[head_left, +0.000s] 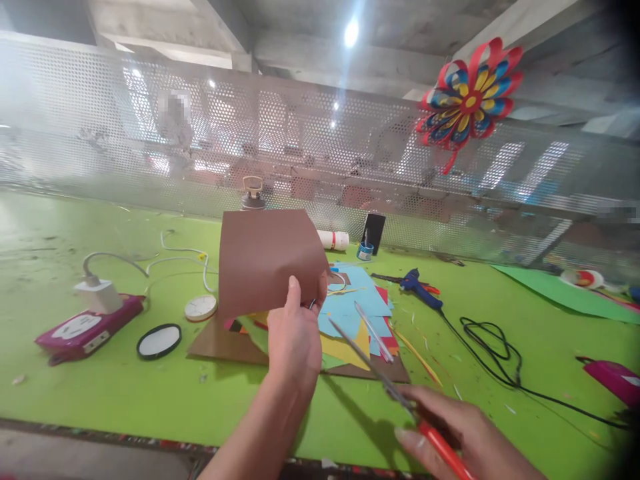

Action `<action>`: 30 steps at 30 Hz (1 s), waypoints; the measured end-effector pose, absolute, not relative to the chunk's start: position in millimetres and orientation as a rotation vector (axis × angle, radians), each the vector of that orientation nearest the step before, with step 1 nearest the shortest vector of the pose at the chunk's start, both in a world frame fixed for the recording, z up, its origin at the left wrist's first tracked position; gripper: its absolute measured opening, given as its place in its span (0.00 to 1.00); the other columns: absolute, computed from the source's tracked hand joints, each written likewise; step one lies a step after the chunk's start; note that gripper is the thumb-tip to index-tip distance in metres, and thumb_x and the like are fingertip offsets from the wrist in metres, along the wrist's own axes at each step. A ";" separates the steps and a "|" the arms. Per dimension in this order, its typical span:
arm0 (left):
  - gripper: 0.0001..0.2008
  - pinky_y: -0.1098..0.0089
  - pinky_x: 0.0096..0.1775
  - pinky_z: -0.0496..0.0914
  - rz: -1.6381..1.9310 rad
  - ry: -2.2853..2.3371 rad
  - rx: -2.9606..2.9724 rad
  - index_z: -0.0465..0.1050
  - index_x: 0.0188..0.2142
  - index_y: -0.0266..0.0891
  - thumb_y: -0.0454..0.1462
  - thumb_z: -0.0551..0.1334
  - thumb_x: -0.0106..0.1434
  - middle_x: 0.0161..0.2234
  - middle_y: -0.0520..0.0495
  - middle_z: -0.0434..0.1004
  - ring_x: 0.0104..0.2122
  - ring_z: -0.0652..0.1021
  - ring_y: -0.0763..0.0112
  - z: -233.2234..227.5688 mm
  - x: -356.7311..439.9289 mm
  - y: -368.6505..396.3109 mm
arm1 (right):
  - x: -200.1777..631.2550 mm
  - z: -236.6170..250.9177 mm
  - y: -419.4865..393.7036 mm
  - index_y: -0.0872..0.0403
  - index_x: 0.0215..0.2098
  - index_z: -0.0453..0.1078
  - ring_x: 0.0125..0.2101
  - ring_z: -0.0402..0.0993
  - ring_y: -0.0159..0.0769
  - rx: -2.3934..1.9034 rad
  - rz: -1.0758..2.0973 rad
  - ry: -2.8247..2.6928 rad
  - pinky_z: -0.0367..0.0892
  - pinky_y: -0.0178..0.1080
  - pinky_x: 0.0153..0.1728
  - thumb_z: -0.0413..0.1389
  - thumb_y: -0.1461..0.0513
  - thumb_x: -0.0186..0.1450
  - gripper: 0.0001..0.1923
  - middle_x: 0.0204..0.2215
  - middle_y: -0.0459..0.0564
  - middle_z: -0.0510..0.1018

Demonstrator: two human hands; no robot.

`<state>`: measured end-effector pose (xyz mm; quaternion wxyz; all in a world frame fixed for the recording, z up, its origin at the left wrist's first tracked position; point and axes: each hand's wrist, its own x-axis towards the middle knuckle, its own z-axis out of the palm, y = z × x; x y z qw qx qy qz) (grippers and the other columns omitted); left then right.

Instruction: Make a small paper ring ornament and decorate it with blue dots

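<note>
Brown paper sheet (267, 257), light and floppy I'd judge, stands pinched at its lower edge by the left hand (294, 337) above the bench (100, 387), while the right hand (463, 427) grips open red-handled scissors (385, 363).

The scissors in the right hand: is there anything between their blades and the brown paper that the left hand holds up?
Nothing visible. The scissors point toward the brown paper across open space above the coloured sheets.

Can't see most of the colored paper pile (350, 320) behind the brown sheet (267, 260). Scissors (400, 393) handle buried in the right hand (465, 433), cut off at the bottom edge. Background totally blurred.
</note>
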<state>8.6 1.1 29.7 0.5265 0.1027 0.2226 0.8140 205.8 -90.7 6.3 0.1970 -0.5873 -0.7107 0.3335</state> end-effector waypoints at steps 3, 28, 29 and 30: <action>0.16 0.58 0.50 0.77 1.964 0.564 0.267 0.71 0.53 0.41 0.34 0.63 0.66 0.57 0.39 0.73 0.47 0.79 0.64 26.9 11.5 0.9 | 227.3 -0.6 -71.4 0.53 0.53 0.74 0.42 0.79 0.49 -1.808 0.405 -2.124 0.72 0.46 0.46 0.56 0.51 0.64 0.23 0.45 0.58 0.81; 0.07 0.62 0.46 0.76 1.692 0.692 0.324 0.75 0.41 0.30 0.32 0.63 0.64 0.42 0.35 0.82 0.40 0.82 0.62 4.0 38.8 -7.7 | 162.9 0.7 20.2 0.58 0.46 0.71 0.34 0.77 0.34 -1.331 0.908 -1.720 0.75 0.40 0.34 0.55 0.56 0.70 0.13 0.39 0.49 0.78; 0.06 0.62 0.46 0.76 1.687 0.683 0.312 0.75 0.39 0.30 0.32 0.63 0.64 0.41 0.36 0.82 0.39 0.82 0.62 4.1 39.7 -7.4 | 164.7 -1.9 20.6 0.58 0.47 0.71 0.34 0.77 0.34 -1.314 0.939 -1.698 0.75 0.41 0.35 0.55 0.56 0.70 0.14 0.40 0.50 0.78; 0.05 0.62 0.46 0.76 1.681 0.676 0.297 0.76 0.38 0.30 0.32 0.63 0.64 0.39 0.36 0.82 0.39 0.82 0.62 4.1 40.6 -7.1 | 166.0 -4.0 20.7 0.57 0.48 0.71 0.35 0.77 0.35 -1.296 0.964 -1.677 0.75 0.41 0.35 0.55 0.56 0.70 0.14 0.41 0.50 0.78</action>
